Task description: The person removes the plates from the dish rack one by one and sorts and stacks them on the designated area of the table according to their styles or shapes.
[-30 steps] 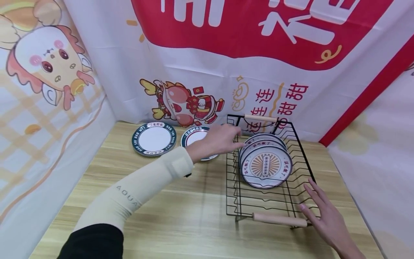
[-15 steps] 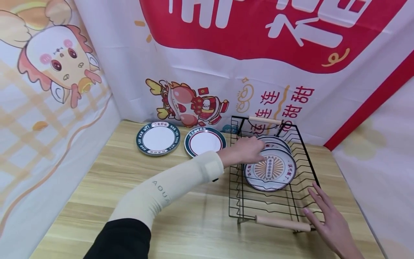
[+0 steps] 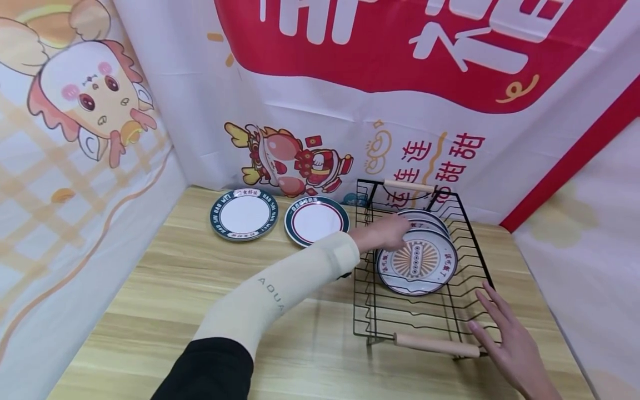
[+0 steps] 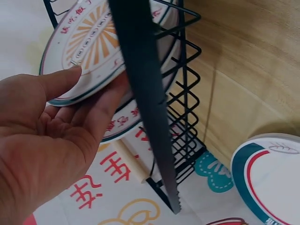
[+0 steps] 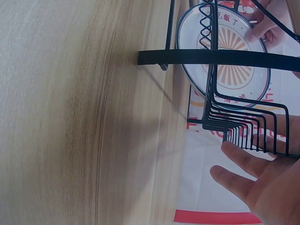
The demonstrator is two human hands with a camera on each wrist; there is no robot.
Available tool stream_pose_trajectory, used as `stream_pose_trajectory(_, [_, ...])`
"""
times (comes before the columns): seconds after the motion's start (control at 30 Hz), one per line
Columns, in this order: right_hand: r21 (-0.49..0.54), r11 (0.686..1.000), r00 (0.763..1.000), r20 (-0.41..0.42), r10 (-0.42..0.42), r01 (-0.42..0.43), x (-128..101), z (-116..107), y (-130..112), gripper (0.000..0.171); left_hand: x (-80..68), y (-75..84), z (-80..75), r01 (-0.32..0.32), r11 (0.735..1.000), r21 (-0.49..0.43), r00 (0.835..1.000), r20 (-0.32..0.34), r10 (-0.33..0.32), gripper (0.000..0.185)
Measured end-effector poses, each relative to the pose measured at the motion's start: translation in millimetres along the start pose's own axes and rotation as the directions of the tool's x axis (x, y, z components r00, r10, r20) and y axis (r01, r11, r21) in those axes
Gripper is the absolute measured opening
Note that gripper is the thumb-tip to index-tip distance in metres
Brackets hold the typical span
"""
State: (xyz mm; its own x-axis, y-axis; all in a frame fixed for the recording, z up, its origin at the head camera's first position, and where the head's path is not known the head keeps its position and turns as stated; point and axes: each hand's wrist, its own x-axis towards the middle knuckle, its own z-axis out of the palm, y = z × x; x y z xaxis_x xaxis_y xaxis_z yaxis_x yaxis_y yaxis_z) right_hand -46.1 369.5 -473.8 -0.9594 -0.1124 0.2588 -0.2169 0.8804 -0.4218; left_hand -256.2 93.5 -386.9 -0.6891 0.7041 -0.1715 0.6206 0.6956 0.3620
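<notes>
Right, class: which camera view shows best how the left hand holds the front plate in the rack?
The left wrist view: the left hand pinches the front plate at its rim. The head view shows its whole face in the rack; the right wrist view sees it behind wires.

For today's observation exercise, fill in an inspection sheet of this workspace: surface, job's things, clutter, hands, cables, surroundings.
Surface: light wooden table.
Job's things: black wire dish rack with wooden handles holding round sunburst-patterned plates on edge.
Clutter: green-rimmed white plate and red-ringed white plate lying flat, left of the rack.
Hands: left hand pinches the front sunburst plate's rim; right hand, fingers straight, rests at the rack's near right corner.
Cables: nothing seen.
Surroundings: cartoon-printed banners on three sides.
</notes>
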Motion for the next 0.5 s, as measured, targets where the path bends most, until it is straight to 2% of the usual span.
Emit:
stream_pose_trajectory(0.2, [-0.005,1.0,1.0,0.0,0.005,-0.005,1.0,1.2,1.0,0.068,3.1,-4.5,2.2,0.0,0.999,-0.04,1.0,0.007,0.001,0.023])
stream_pose_trajectory(0.33, [-0.009,1.0,1.0,-0.001,0.006,-0.006,1.0,1.2,1.1,0.068,5.3,-3.0,4.7,0.03,0.998,-0.058,0.999,0.015,-0.03,0.023])
stream_pose_trajectory(0.5, [-0.005,1.0,1.0,0.0,0.001,-0.001,1.1,0.6,0.3,0.068,6.0,-2.3,6.7,0.044,0.999,-0.032,0.999,0.011,-0.044,0.024])
